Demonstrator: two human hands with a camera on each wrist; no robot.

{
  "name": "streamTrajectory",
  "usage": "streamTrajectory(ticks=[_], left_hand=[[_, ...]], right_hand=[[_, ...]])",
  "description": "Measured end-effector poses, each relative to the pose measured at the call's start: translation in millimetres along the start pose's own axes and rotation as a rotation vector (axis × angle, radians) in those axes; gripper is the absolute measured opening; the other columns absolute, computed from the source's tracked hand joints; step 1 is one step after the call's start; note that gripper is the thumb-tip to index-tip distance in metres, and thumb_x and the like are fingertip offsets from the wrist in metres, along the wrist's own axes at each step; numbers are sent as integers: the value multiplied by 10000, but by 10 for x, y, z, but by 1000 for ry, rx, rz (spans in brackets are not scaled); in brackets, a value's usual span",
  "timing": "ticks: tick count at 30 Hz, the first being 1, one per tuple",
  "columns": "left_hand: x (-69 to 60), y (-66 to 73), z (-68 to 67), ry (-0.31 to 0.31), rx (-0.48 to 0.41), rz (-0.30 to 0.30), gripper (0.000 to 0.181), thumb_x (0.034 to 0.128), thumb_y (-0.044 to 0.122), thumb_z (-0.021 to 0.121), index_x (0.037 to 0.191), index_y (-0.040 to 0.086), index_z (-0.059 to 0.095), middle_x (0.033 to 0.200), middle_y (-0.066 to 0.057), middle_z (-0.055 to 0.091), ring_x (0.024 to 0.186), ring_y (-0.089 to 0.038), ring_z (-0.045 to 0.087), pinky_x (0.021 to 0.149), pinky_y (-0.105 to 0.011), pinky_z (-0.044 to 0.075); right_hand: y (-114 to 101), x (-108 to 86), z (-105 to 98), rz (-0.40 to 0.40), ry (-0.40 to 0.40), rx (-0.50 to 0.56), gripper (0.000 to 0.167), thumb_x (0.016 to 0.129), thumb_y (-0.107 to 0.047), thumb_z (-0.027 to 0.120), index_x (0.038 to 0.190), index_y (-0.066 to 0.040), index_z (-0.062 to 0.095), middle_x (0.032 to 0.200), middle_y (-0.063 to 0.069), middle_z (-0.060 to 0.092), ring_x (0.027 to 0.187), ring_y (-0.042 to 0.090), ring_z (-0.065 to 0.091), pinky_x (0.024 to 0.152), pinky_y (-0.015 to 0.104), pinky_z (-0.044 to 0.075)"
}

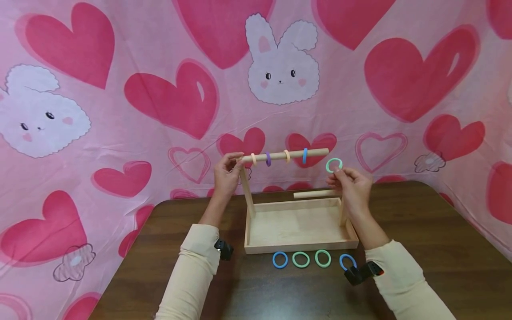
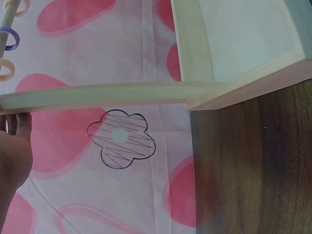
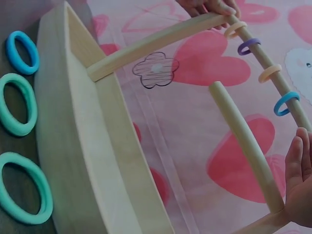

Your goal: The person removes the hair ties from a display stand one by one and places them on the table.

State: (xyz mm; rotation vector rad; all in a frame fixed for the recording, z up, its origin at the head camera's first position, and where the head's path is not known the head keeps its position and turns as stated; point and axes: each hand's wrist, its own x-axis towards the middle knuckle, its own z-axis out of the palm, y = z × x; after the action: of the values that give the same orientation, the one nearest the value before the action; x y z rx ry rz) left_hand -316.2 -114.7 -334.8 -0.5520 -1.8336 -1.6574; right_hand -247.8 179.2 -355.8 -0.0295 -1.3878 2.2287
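A wooden stand has a tray base [image 1: 300,247], a left post [image 1: 247,191] and an upper rod [image 1: 316,152] reaching right from the post's top. On that rod hang a peach ring [image 1: 254,159], a purple ring [image 1: 268,159], another peach ring [image 1: 287,156] and a blue ring [image 1: 305,155]. My left hand [image 1: 227,173] grips the post's top, where the rod begins. Between thumb and fingers, my right hand [image 1: 355,186] pinches a mint-green ring [image 1: 334,166], just off the rod's free right end. The right wrist view leaves this ring out of sight.
A lower rod [image 1: 314,194] points left from the right post [image 1: 342,213], which my right hand partly hides. Before the tray lie a blue ring [image 1: 280,260], two green rings [image 1: 301,259] and another blue ring [image 1: 347,262] on the brown table [image 1: 192,266]. A pink heart-print cloth [image 1: 160,53] hangs behind.
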Motion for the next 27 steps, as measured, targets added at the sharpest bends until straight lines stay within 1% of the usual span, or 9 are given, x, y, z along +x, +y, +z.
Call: streamTrajectory(ticks=[2,5,10,15,17,19,22,27], left_hand=[[0,-2,-2,3,1,-4,206,920,-52,665,1111,-127,648,1011,-381,665,794,55,637,750,-139,540],[-7,-5,-9,7,3,-10,204,921,-48,667,1109,-126,652,987,-365,667,781,51,632,739,-138,536],[-15,1,-13,9,0,2,208,909,-56,676,1102,-132,655,987,-375,669,772,54,623,719,-128,528],[-16,7,-5,14,-8,20,215,900,-79,678,1104,-144,653,990,-376,666,757,47,596,694,-122,516],[-14,15,0,14,-13,15,214,903,-78,676,1105,-143,653,993,-368,669,764,44,600,697,-125,520],[-13,26,4,13,-16,5,213,904,-71,678,1105,-138,655,1005,-361,674,779,45,615,710,-129,529],[-10,31,4,9,-16,-11,210,909,-63,673,1105,-135,654,1031,-360,677,801,45,635,729,-133,538],[-4,21,7,5,-18,-10,210,911,-62,672,1107,-135,653,1027,-372,672,812,53,641,744,-136,541]], right_hand=[[14,-18,-22,26,-15,4,269,979,-13,608,732,-102,665,596,-34,716,541,55,705,557,206,588],[29,-34,-55,58,-32,26,240,984,-22,607,761,-84,668,616,-27,724,565,58,712,578,208,595],[33,-54,-115,78,-65,40,195,992,-39,611,813,-60,684,654,-22,742,604,68,729,606,206,601],[20,-73,-155,98,-101,65,252,1005,-28,585,798,-100,710,664,-21,744,613,67,728,616,201,601],[17,-83,-169,110,-112,66,270,1008,-29,579,795,-121,716,666,-28,743,617,61,727,619,199,600],[18,-96,-186,122,-127,64,256,1012,-35,576,809,-111,713,671,-32,744,622,59,728,622,198,601],[20,-122,-215,140,-143,36,256,1021,-72,578,815,-137,714,678,-51,746,631,43,727,638,193,602],[27,-156,-274,168,-165,21,260,1021,-112,593,801,-165,722,681,-66,747,643,34,731,655,188,603]])
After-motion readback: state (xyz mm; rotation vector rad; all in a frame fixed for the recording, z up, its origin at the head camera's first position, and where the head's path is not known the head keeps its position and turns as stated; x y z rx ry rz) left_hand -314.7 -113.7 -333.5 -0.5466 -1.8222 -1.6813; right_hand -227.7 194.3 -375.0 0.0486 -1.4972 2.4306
